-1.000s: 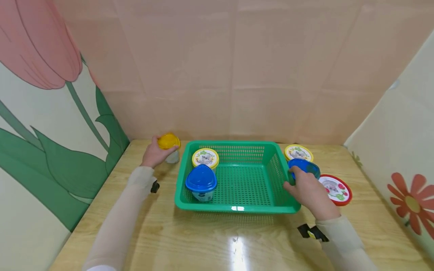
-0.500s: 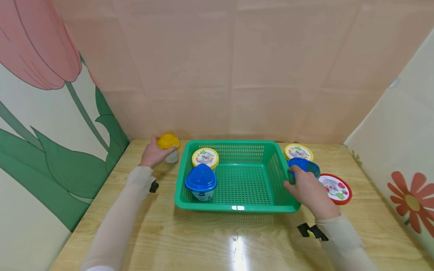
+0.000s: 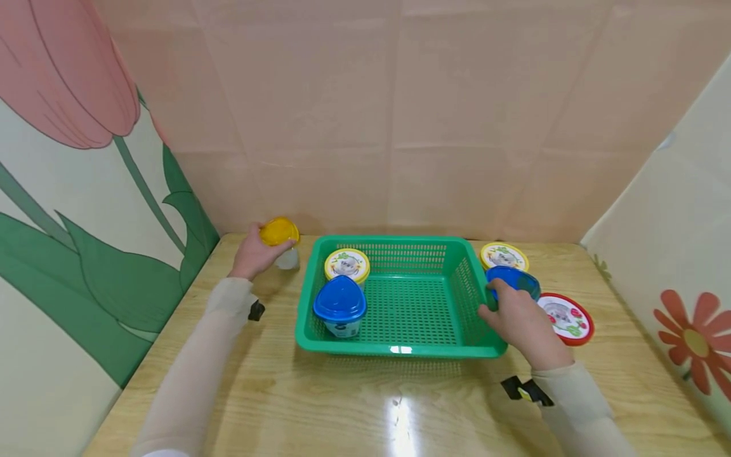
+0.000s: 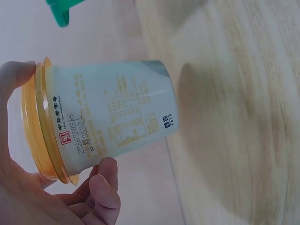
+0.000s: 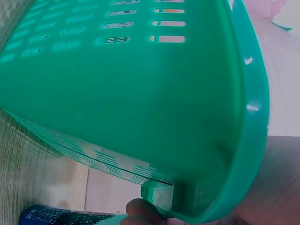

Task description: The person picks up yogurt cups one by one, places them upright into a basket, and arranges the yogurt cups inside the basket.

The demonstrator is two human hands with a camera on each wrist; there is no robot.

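My left hand (image 3: 255, 252) grips a white yogurt cup (image 4: 115, 105) by its translucent yellow lid (image 3: 279, 231), left of the green basket (image 3: 400, 351). In the left wrist view its base stands apart from the wooden table, over a shadow. My right hand (image 3: 522, 324) holds the basket's right rim, with fingertips (image 5: 143, 211) curled beneath it in the right wrist view. Inside the basket's left side stand a blue-lidded cup (image 3: 340, 301) and, behind it, a tub with a yellow-rimmed lid (image 3: 347, 265).
Right of the basket sit a yellow-rimmed tub (image 3: 504, 255), a blue-lidded container (image 3: 514, 279) partly hidden by my right hand, and a red-rimmed tub (image 3: 565, 318). A peach backdrop (image 3: 400, 127) rises behind the table (image 3: 320, 406).
My left hand has shifted slightly up and left, raising the yellow-lidded yogurt cup with it. My right hand and the basket have stayed practically in place.
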